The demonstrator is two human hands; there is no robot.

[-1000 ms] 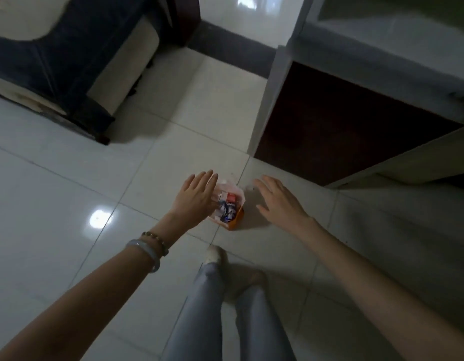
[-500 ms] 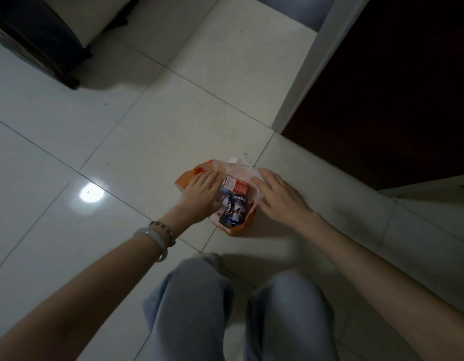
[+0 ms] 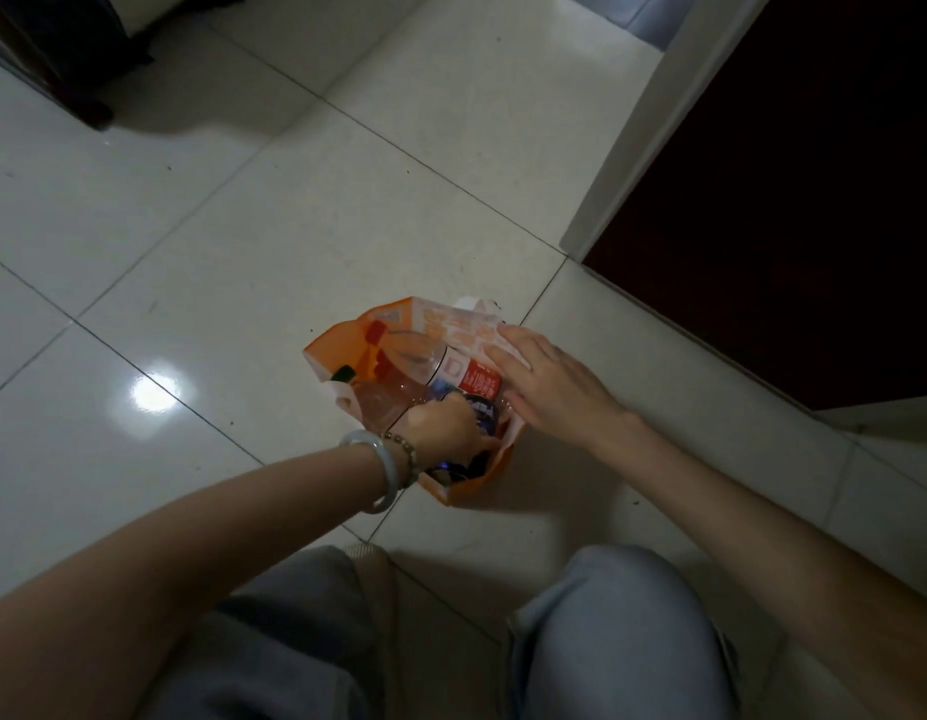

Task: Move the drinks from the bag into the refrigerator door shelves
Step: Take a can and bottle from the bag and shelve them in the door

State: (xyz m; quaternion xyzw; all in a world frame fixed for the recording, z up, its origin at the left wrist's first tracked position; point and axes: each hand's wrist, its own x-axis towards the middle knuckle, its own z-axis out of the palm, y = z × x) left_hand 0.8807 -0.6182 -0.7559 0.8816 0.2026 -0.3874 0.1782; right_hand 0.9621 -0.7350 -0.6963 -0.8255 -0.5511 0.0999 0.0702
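An orange and white plastic bag stands open on the tiled floor in front of my knees. A clear bottle with a red and white label lies across its mouth, and a dark blue drink shows under it. My left hand reaches down into the bag, fingers curled among the drinks; what they hold is hidden. My right hand lies flat on the bag's right edge, pressing it outward.
A white frame edges a dark reddish-brown surface at the upper right. A dark piece of furniture stands at the upper left. My knees in pale trousers fill the bottom of the view.
The view has come down close to the bag. My left hand has gone from the bag's left edge into its mouth. My right hand stays on the right edge.
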